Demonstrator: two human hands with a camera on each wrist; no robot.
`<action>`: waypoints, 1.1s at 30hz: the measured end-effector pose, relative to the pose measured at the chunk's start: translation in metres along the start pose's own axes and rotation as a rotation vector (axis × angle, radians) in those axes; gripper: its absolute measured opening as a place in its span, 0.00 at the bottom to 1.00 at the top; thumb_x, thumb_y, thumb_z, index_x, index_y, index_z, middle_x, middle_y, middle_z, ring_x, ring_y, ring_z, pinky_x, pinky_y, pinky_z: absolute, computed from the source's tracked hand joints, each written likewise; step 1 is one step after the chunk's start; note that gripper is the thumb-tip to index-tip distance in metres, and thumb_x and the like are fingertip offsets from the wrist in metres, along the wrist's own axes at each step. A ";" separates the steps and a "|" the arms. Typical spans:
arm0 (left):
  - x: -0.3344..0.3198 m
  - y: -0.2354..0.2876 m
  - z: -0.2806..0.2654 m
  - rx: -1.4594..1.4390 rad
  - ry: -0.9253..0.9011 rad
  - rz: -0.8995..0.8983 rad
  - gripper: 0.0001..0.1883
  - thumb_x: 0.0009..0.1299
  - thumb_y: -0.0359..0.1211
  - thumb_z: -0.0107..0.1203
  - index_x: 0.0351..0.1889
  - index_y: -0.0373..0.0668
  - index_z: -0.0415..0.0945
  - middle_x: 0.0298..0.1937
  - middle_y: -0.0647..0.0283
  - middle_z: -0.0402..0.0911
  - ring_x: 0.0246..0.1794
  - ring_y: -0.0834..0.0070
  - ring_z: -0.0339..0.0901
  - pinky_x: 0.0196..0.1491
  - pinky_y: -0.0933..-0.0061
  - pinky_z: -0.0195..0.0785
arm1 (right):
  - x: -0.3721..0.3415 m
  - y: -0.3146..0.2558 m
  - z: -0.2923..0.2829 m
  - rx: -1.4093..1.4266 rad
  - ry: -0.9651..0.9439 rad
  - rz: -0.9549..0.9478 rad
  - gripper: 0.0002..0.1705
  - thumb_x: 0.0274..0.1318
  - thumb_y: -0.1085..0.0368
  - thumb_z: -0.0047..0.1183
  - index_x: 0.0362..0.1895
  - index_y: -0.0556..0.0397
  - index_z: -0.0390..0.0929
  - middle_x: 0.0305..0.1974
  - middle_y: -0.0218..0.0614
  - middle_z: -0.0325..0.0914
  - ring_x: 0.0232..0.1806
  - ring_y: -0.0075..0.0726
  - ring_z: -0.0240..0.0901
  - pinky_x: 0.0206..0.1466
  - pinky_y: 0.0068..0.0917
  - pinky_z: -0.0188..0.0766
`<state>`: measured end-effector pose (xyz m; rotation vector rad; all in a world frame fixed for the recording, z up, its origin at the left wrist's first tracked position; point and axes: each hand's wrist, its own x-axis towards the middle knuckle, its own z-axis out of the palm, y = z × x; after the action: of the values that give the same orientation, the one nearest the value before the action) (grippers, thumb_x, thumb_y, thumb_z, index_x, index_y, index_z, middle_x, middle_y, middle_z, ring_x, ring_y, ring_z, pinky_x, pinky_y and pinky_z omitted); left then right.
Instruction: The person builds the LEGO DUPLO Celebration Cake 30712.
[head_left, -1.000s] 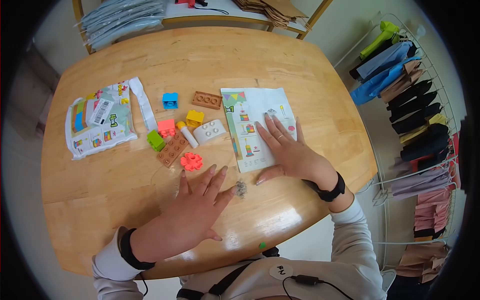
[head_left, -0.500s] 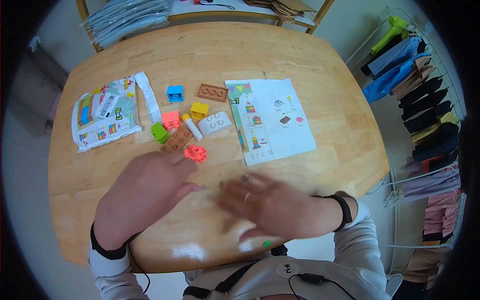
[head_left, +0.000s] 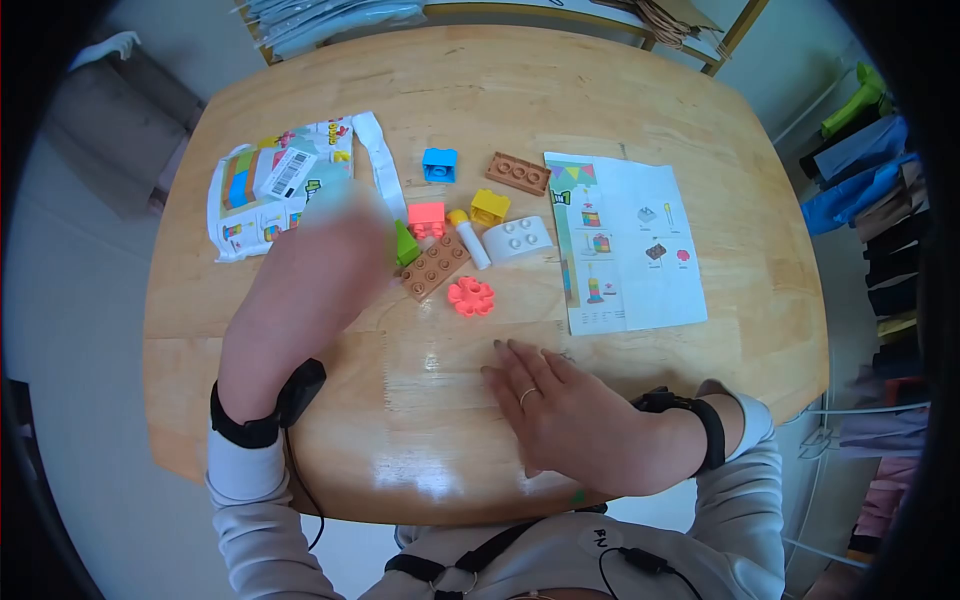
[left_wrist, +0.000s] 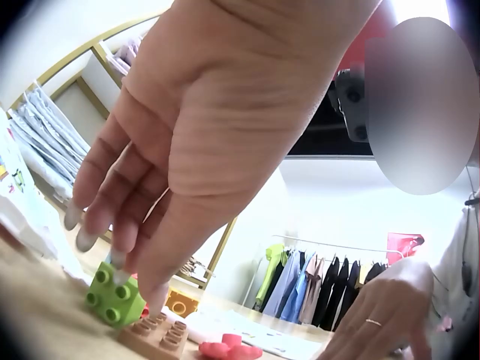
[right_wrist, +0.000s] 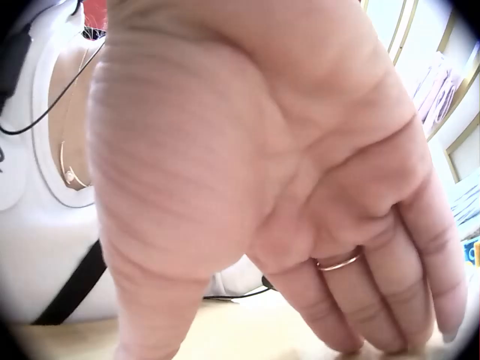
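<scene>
My left hand point(head_left: 310, 290) reaches over the left side of the brick group, its fingers loosely bent and pointing down. In the left wrist view its fingertips are right at the green brick point(left_wrist: 112, 296), with the thumb close over the brown studded plate point(left_wrist: 156, 335). The head view shows the green brick point(head_left: 406, 244) partly hidden by this hand. A coral brick point(head_left: 427, 218) and a coral flower piece point(head_left: 471, 297) lie nearby. My right hand point(head_left: 570, 415) rests on the table near its front edge, fingers straight and together, with nothing in it.
Around them lie a yellow-tipped white stick point(head_left: 472, 243), a white curved brick point(head_left: 518, 238), a yellow brick point(head_left: 489, 207), a blue brick point(head_left: 439, 166) and an upturned brown plate point(head_left: 518, 173). An instruction sheet point(head_left: 645, 290) is at right, a printed bag point(head_left: 235, 190) at left.
My right hand has left the instruction sheet and come down to the table nearer the body. The left hand has moved from below the flower piece leftward and up to the green brick.
</scene>
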<state>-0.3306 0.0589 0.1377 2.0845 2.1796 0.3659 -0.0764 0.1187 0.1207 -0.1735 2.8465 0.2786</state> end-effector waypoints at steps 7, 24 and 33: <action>0.000 0.013 -0.008 0.009 0.045 0.019 0.17 0.53 0.35 0.68 0.34 0.40 0.72 0.33 0.63 0.73 0.34 0.61 0.74 0.35 0.63 0.67 | 0.015 0.025 -0.031 0.436 -0.189 0.132 0.29 0.53 0.58 0.53 0.54 0.64 0.69 0.48 0.50 0.73 0.47 0.42 0.75 0.44 0.34 0.75; 0.040 -0.018 0.016 -0.124 0.216 0.015 0.23 0.62 0.43 0.62 0.50 0.38 0.77 0.38 0.54 0.80 0.39 0.60 0.77 0.42 0.67 0.69 | 0.061 0.119 0.001 0.564 0.680 0.334 0.12 0.51 0.71 0.52 0.42 0.56 0.77 0.36 0.46 0.77 0.36 0.53 0.75 0.36 0.43 0.73; 0.116 -0.036 0.046 -0.261 0.027 -0.220 0.23 0.64 0.45 0.61 0.42 0.31 0.77 0.27 0.53 0.80 0.23 0.69 0.79 0.29 0.71 0.71 | 0.086 0.148 -0.006 0.611 0.479 0.462 0.10 0.45 0.64 0.63 0.28 0.57 0.79 0.24 0.45 0.78 0.30 0.50 0.76 0.35 0.38 0.72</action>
<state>-0.3610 0.1775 0.0951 1.6973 2.2086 0.6203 -0.1814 0.2540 0.1272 0.6216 3.2386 -0.6308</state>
